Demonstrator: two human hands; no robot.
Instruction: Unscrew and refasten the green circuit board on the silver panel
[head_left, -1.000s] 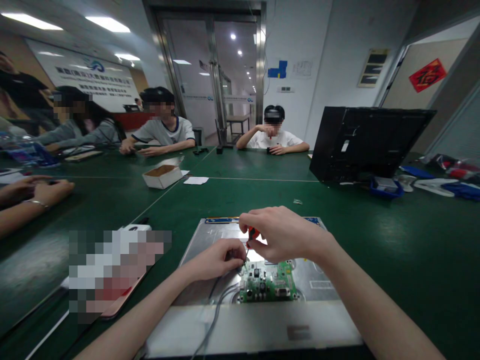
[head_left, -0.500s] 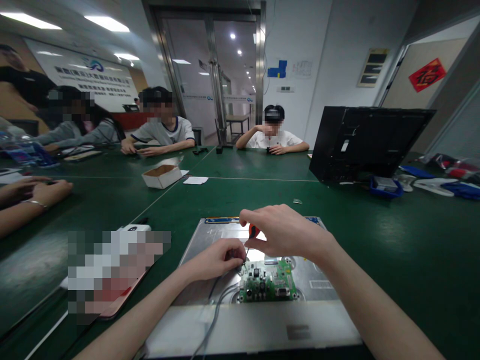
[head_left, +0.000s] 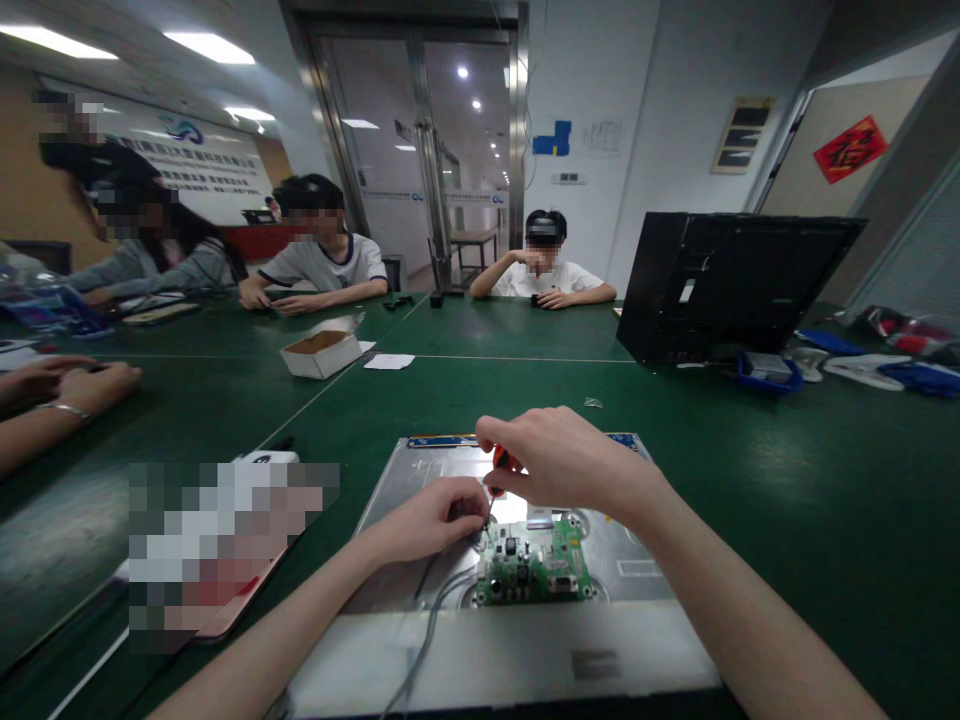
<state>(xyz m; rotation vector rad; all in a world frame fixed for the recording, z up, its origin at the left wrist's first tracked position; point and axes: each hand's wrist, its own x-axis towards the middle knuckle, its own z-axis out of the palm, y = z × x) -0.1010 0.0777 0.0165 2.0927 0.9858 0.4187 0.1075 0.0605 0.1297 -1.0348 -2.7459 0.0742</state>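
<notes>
Directly before me a flat metal display panel (head_left: 375,655) lies on the table, with a green circuit board (head_left: 536,562) on its back. My right hand (head_left: 559,460) is closed round the red and black handle of a screwdriver (head_left: 496,472), whose thin shaft points down at the board's upper left corner. At that same corner, my left hand (head_left: 442,515) has its thumb and fingers pinched together beside the screwdriver tip; what they hold, if anything, is hidden. Grey cables (head_left: 433,625) run from the board's left side toward me.
Left of the panel lies a phone with a pinkish edge (head_left: 240,610). Farther off are a small open box (head_left: 322,355), white paper (head_left: 390,361) and a black monitor (head_left: 735,290). Another person's hands (head_left: 82,390) rest at the left; several people sit across the green table (head_left: 510,385).
The screwdriver handle looks slightly turned in my right hand, its tip still at the board's corner. My left hand keeps its place. At the back left, a standing person has shifted right.
</notes>
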